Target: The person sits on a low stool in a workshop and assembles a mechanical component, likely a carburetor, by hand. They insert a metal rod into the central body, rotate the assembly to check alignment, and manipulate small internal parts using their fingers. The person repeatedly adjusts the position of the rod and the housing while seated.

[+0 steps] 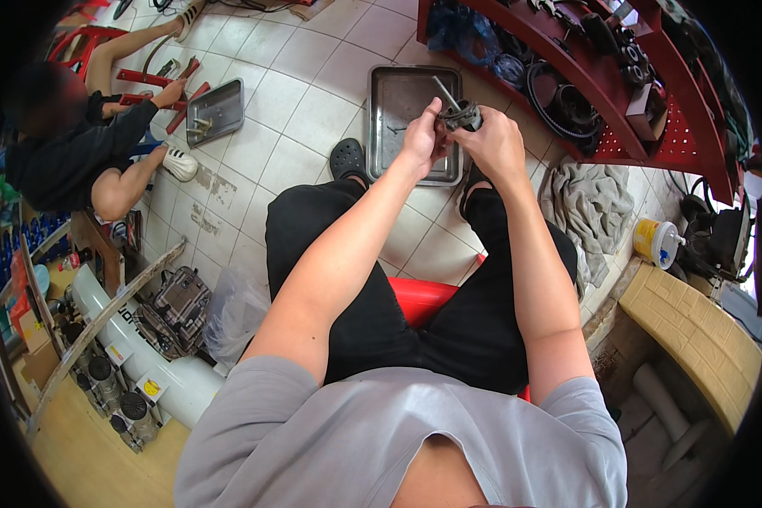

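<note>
A dark metal machine part (461, 116) with a thin rod (445, 91) rising from it is held between my two hands. My left hand (423, 138) closes on its left side, the thumb pointing up near the rod. From the other side my right hand (492, 147) grips the same part with bent fingers. Its underside is hidden by my fingers, and its exact kind I cannot make out. Below the hands a grey metal tray (374, 114) lies on the floor, with a few small dark pieces in it.
To the left a person (68, 144) sits by a second tray (240, 108) and a red metal frame (144, 78). A red shelf (567, 76) with parts stands at the right. Nearby are a grey cloth (588, 212), a bucket (654, 241) and a white tank (173, 381).
</note>
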